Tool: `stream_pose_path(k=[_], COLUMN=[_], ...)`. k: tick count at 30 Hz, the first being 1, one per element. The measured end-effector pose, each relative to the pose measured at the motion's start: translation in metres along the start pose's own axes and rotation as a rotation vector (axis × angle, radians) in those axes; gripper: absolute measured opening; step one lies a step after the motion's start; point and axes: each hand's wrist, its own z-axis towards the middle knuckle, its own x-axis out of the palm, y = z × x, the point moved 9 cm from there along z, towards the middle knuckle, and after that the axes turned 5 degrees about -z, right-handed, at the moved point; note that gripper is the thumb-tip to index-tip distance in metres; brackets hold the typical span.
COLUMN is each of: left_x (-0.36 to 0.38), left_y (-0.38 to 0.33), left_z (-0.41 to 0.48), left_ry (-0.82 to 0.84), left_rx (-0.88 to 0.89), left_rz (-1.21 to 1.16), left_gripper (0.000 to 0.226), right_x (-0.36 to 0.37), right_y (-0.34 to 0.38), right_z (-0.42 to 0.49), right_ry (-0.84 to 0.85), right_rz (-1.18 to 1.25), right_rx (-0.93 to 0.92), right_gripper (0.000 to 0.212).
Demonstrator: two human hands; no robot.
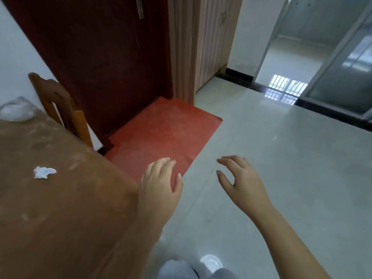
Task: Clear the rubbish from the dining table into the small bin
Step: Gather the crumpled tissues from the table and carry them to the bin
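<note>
The brown dining table fills the left of the head view. A small crumpled white tissue lies on it near the left edge. At the table's far end sits a clear glassy object, blurred. My left hand hovers just past the table's right corner, fingers apart, holding nothing. My right hand is out over the pale floor, fingers curled apart and empty. No bin is in view.
A wooden chair stands at the table's far side against the white wall. Behind it is a dark red door with a red mat in front. Pale floor tiles stretch right toward a sliding glass door. My white shoe shows below.
</note>
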Motion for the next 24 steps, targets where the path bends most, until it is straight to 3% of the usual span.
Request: stream_pose_path(k=[7, 14, 24], left_x=[0.043, 0.07, 0.045], left_y=[0.031, 0.068, 0.119], left_z=[0.085, 0.202, 0.285], left_ry=[-0.035, -0.176, -0.328], left_rx=[-0.042, -0.174, -0.49], left_rz=[0.019, 0.106, 0.252], left_gripper=[0.037, 0.035, 0.04], right_x=[0.053, 0.092, 0.17], right_y=[-0.022, -0.039, 0.006], right_z=[0.106, 0.268, 0.408], right_ry=[0.079, 0.147, 0.33], right_rz=[0.044, 0.105, 0.21], right_rx=[-0.079, -0.273, -0.571], right_gripper=[0.027, 0.033, 0.029])
